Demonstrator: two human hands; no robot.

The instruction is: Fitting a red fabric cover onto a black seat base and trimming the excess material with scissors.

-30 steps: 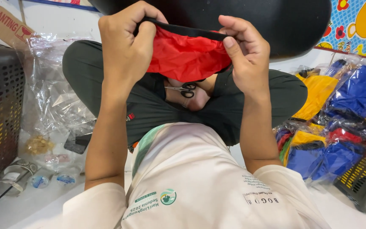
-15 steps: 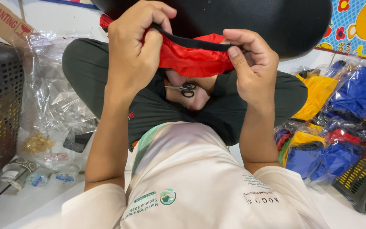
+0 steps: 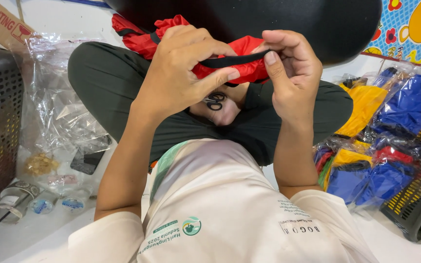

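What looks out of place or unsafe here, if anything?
A small pair of black-handled scissors lies loose on the person's foot, under the red fabric that both hands hold. That is an odd, slightly risky place for scissors. Otherwise nothing looks spilled or damaged.

thing: red fabric piece [image 3: 242, 61] with a black band [image 3: 235, 60] along its edge
look: thin, shiny, crumpled cloth; the band is narrow and dark
state: bunched up, the band pulled taut across the front
pose: held up above the lap, band running roughly level
where: between the left hand [image 3: 181, 73] and right hand [image 3: 291, 68], pinched by the fingers of both
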